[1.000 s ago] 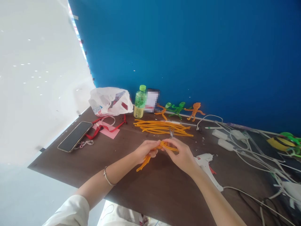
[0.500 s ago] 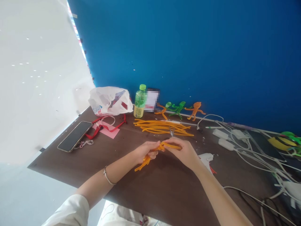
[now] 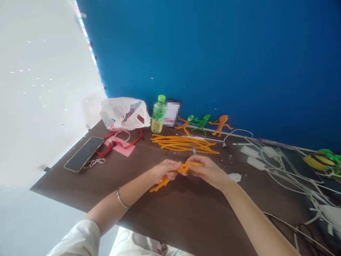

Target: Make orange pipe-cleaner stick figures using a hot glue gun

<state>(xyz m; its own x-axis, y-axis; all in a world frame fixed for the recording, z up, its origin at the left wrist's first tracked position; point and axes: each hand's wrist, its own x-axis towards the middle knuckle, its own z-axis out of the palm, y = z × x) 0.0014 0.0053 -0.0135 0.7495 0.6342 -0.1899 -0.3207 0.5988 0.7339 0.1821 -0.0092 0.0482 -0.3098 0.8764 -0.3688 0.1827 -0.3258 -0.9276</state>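
Several orange pipe cleaners (image 3: 183, 168) are looped together between my two hands, above the dark tabletop. My left hand (image 3: 166, 170) is closed round the bundle, and loose ends stick out below its fingers. My right hand (image 3: 205, 170) pinches the other end, a strand running back under its fingers. A knot-like loop shows between the fingertips. Just beyond lies a spread of loose orange pipe cleaners (image 3: 183, 144), with the metal tip of a tool (image 3: 194, 149) on them, partly hidden by my right hand.
Pipe-cleaner figures, including a green one (image 3: 204, 124) and an orange one (image 3: 221, 125), lean at the blue wall. A bottle (image 3: 158, 115), a plastic bag (image 3: 124, 113) and a phone (image 3: 84, 154) are at the left. Chargers and cables (image 3: 279, 170) crowd the right. A white object (image 3: 235, 177) sits beside my right wrist.
The loop between my hands has become rounder and more visible. My right hand has shifted slightly, and its forearm now covers more of the white object.
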